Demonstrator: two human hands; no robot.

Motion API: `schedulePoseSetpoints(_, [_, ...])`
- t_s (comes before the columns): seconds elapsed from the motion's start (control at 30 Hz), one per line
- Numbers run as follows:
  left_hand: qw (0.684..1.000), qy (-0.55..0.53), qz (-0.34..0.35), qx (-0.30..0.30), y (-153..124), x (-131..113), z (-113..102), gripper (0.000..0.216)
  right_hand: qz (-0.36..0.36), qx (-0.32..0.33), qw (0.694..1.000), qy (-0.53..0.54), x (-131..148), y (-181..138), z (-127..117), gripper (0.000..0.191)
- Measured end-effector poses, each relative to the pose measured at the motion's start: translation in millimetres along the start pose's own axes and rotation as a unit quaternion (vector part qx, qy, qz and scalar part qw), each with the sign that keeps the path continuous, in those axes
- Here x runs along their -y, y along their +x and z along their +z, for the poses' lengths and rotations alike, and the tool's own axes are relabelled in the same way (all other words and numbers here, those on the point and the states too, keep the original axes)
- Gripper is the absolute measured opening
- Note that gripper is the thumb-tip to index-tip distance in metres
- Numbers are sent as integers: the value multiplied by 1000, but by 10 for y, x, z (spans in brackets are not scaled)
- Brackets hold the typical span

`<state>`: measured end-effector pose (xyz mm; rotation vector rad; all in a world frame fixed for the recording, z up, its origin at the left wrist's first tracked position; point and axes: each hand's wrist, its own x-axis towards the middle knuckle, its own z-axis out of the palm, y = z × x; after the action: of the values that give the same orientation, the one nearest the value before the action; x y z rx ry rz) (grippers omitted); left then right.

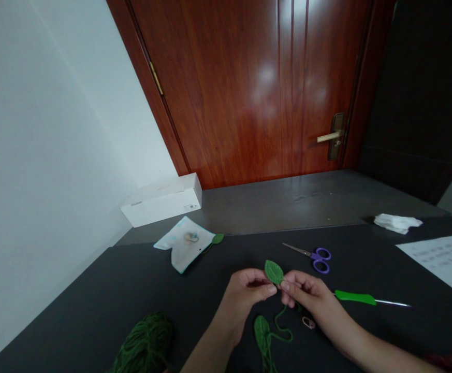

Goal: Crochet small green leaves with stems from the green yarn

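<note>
Kind of place: an indoor room with a handicraft spot; home or office, cannot tell
Far side: a glossy red-brown wooden door (229,93) with a lever handle (329,137)
Left side: a plain, pale wall (55,129)
Work surface: a dark tabletop (93,300) facing the door
Craft signs: green yarn (144,342) near left; purple-handled scissors (321,260) and a green-handled hook (354,297) towards the right
Paperwork: a printed sheet (445,259) at right
</note>
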<state>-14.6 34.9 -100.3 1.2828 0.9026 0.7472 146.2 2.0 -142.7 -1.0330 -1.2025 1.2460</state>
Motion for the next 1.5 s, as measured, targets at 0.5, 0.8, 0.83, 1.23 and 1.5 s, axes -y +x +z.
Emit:
schedulePoseSetpoints(0.5, [999, 21, 18, -36, 40, 125, 62, 18, 8, 23, 1000, 19, 33, -18, 7, 35])
schedulePoseSetpoints(0.8, [996, 46, 42, -70, 38, 58, 45, 18, 23, 28, 998, 42, 21, -21, 15, 33])
schedulePoseSetpoints(0.83, [994, 51, 47, -84, 40, 48, 43, 18, 24, 29, 998, 43, 14, -22, 17, 33])
schedulePoseSetpoints(1.23, [963, 148, 115, -193, 59, 31, -38, 19, 32, 49, 997, 50, -136, -3, 35, 36])
schedulePoseSetpoints(1.5, [925, 262, 175, -212, 230, 121, -334, 37, 46, 44, 997, 52, -71, -2, 32, 35])
